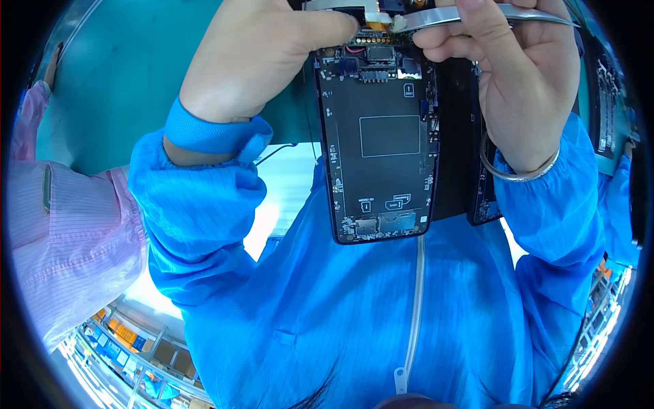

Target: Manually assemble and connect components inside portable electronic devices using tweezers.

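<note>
The long, flat, black device with its inside parts showing (378, 129) is in the middle, in front of the person. Its long side runs from near to far. Its near end has round corners, and both hands are up at its far end. Its middle is dark and smooth, with a thin white box drawn on it and tiny parts along both sides. To its right is another flat, black device (485, 208), partly hidden by the right hand.

The left hand (262, 58) is just to the left, with its thumb on the far end. I cannot tell what its other fingers do or how far they spread. The right hand (521, 75) is on the right and pinches shiny silver metal tweezers (446, 16). These lie left to right, across the device's long way. Their tip points left, beside a small pale scrap (398, 24). Nearer than that are a small, square, silver part (379, 54) and a thin red wire (354, 50).
</note>
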`<move>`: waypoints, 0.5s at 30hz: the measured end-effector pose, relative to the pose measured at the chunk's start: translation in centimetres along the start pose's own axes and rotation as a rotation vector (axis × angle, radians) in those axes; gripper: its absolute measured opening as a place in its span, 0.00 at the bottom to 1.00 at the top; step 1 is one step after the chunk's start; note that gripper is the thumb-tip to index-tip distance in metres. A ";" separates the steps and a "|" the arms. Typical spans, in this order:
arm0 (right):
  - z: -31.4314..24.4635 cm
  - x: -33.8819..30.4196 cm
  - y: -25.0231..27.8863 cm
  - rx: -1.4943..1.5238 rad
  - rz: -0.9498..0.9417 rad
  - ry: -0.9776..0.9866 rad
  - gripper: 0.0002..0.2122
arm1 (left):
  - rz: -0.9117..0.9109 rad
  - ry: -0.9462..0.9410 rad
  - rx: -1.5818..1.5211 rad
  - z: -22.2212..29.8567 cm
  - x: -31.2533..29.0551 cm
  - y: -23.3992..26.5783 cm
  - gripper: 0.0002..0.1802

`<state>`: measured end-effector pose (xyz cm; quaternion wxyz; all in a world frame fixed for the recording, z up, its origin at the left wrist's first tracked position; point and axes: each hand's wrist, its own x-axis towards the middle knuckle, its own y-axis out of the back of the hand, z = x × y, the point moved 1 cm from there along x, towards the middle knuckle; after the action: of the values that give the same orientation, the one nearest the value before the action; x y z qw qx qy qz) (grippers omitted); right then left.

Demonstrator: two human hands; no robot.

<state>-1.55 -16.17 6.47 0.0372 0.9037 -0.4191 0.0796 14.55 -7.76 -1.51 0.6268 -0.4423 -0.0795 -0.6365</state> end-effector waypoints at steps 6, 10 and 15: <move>0.8 -0.1 -0.4 0.012 0.009 0.022 0.13 | 0.303 0.322 0.332 2.3 2.3 -4.2 0.46; 1.0 -0.5 -0.5 0.026 0.017 0.051 0.12 | 0.661 0.710 0.524 3.4 3.7 -6.7 0.46; 7.0 2.7 -0.8 1.021 -0.400 0.594 0.13 | 0.625 0.659 0.475 2.8 3.3 -6.3 0.45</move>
<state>1.58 -18.62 0.09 -0.2703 0.8077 -0.1225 0.5094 10.92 -7.09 5.21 0.8622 -0.0662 0.1160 -0.4886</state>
